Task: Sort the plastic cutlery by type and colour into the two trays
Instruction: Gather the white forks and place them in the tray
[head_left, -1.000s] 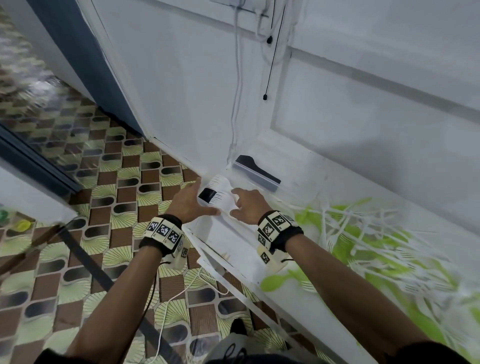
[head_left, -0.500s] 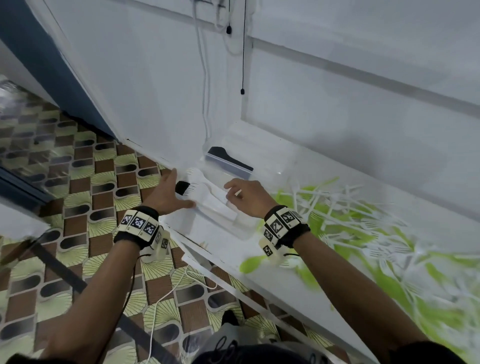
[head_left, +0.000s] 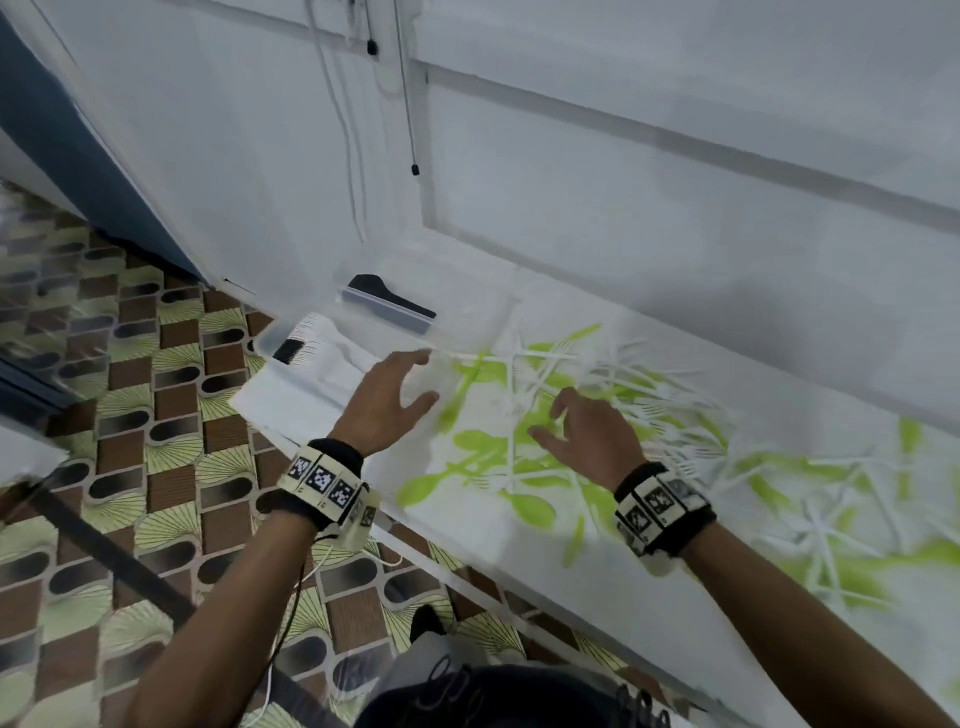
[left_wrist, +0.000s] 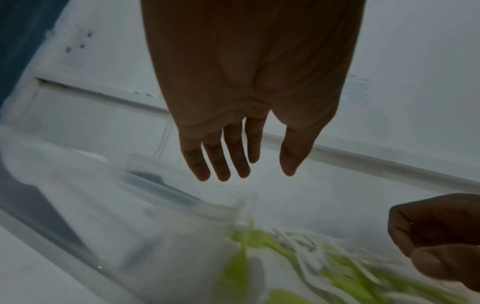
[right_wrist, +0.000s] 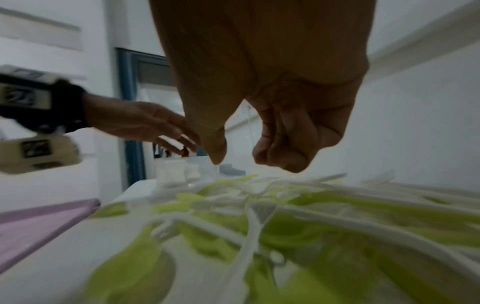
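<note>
A loose pile of green and white plastic cutlery covers the white table. My right hand hovers just over the pile's left part, fingers bent, thumb apart, nothing between them. My left hand is spread open above the right end of the near clear tray, which holds white cutlery and a black piece. In the left wrist view its straight fingers hold nothing. A second clear tray with a black item stands behind.
The wall rises right behind the table, with cables hanging down it. The table's front edge runs diagonally, and patterned floor lies to the left. A pink surface shows low at the left in the right wrist view.
Both hands have left the near tray and moved right. The right hand now hangs over the cutlery pile, the left over the tray's right end. The head view has swung right.
</note>
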